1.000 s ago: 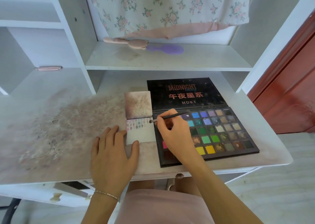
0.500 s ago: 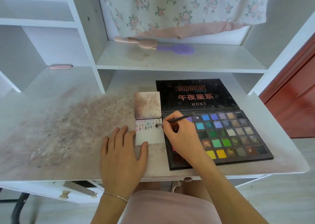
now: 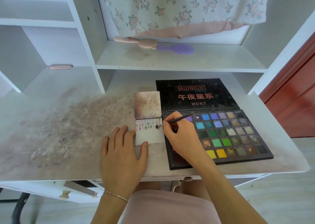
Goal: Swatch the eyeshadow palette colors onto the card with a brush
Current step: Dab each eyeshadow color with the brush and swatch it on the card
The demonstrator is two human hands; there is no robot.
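An open black eyeshadow palette (image 3: 238, 135) with several coloured pans lies on the desk at the right, its lid flat behind it. A small white card (image 3: 150, 137) lies just left of it, with rows of small colour swatches along its top. My right hand (image 3: 180, 135) pinches a thin dark brush (image 3: 177, 119); the brush tip touches the card's upper right part. My left hand (image 3: 122, 155) lies flat on the desk, fingers straight, thumb and forefinger touching the card's lower left corner.
A stained square card (image 3: 147, 104) lies behind the white one. The white desk (image 3: 51, 130) is smeared with pinkish powder on its left half. A pink brush (image 3: 136, 40) and a purple brush (image 3: 175, 49) lie on the shelf above, under a hanging floral cloth (image 3: 187, 7).
The brush tip has moved down from the card's top right edge onto the card beside the swatches. My left hand has stayed in place. The view has shifted slightly.
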